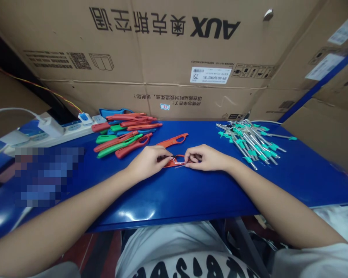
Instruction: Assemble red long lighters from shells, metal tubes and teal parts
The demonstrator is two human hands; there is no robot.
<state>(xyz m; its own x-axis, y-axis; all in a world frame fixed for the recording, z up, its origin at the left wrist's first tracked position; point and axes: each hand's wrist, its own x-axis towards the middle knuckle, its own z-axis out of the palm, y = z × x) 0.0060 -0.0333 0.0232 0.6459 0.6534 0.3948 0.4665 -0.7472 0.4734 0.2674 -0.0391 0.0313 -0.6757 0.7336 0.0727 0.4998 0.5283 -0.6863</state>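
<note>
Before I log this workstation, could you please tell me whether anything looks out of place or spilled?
The large carton behind the blue table looks odd: its printing is upside down. I see no spill.

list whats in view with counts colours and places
orange shells: two, orange, centre
thin wires: count unclear, white, between hands
shell pile: many, red, orange, green, blue, left
metal rods: many, silver with teal tabs, right
power strip: one, white, left
plugs: at least three, white, on strip
cables: at least two, white, red-yellow, left
cardboard: count unclear, brown, back, right
table: one, blue, underneath
floor: one, reddish, below
shirt: one, pale, bottom
left hand: one, bare, centre
right hand: one, bare, centre
</note>
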